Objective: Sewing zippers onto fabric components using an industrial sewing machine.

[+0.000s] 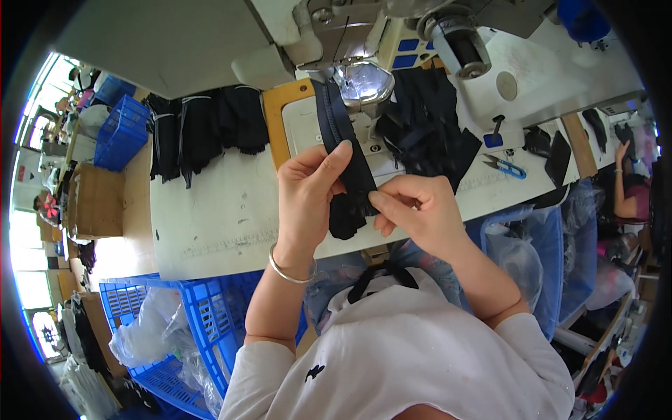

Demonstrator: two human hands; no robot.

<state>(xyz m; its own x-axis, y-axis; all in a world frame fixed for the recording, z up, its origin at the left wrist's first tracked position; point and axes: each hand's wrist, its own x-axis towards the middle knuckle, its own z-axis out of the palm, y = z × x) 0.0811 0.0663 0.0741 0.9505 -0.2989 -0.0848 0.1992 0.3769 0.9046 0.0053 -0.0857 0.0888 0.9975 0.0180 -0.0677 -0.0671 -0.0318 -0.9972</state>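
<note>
A dark zipper strip (343, 131) runs from under the sewing machine's head (343, 42) down toward me. My left hand (311, 175) pinches it at its left edge, thumb on top. With thumb and forefinger closed, my right hand (414, 210) grips the strip's lower right edge. Black fabric (346, 218) hangs below the strip, between my hands. The strip's far end passes beside the lit presser area, where the needle itself is hard to make out.
Bundles of black pieces (210, 129) lie on the table's left; a black fabric pile (430, 112) sits right of the machine. Blue thread snips (505, 166) rest farther right. Blue crates (203, 315) with plastic bags stand below the table edge. Another person (630, 192) is at far right.
</note>
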